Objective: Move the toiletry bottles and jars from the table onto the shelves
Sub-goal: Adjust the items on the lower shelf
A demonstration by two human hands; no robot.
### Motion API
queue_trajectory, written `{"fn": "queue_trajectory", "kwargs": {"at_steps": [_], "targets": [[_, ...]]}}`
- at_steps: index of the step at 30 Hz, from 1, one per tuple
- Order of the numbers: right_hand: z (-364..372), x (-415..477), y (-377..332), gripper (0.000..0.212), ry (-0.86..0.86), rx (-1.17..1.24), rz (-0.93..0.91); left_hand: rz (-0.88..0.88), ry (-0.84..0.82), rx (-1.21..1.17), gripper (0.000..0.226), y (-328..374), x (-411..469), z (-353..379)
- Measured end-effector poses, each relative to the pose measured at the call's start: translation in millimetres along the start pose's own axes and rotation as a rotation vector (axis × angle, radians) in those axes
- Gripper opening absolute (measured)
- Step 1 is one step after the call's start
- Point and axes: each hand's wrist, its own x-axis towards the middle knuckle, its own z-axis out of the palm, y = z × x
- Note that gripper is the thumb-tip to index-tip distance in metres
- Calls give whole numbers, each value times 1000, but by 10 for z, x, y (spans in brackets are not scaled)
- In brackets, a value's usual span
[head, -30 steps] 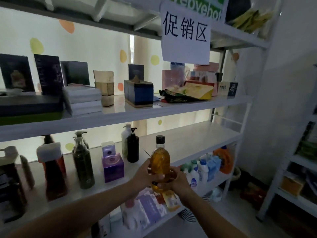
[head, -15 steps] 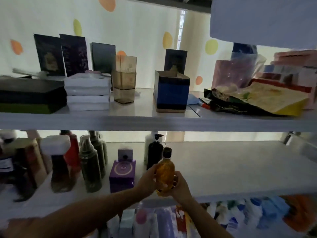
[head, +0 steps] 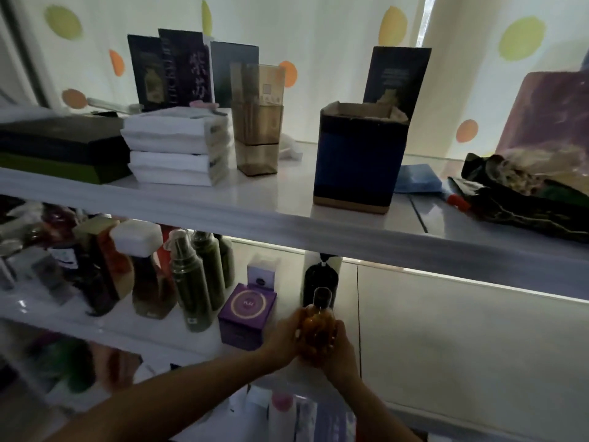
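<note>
On the shelf (head: 446,339), both hands now lower the clasped amber bottle (head: 317,330).

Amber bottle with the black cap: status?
Left hand and right hand both clasp the amber glass bottle, upright at the middle white shelf front edge. Purple square box close left, black pump bottle right behind.

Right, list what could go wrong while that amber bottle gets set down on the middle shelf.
1. The amber bottle, gripped by the left hand and right hand, sits near the middle shelf's front edge; released there, it might tip off.
2. The black pump bottle stands directly behind; pushing deeper could knock it.
3. The purple box is close on the left, so the left hand may nudge it.
</note>
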Motion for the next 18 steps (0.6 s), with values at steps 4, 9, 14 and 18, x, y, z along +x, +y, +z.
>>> {"fn": "queue_trajectory", "kwargs": {"at_steps": [4,9,14,18], "targets": [[-1,19,92,53,-19,10,20,-20,-6,-7,58,-26,47,30],[-10,-18,146,59,-55,13,55,-2,-40,-51,67,-82,43,38],[-125,-32,14,64,-192,-219,-28,23,-28,-75,81,-40,-38,56],[-146,-142,66,86,-208,-242,-147,141,-51,-89,92,51,-180,-30]]}}
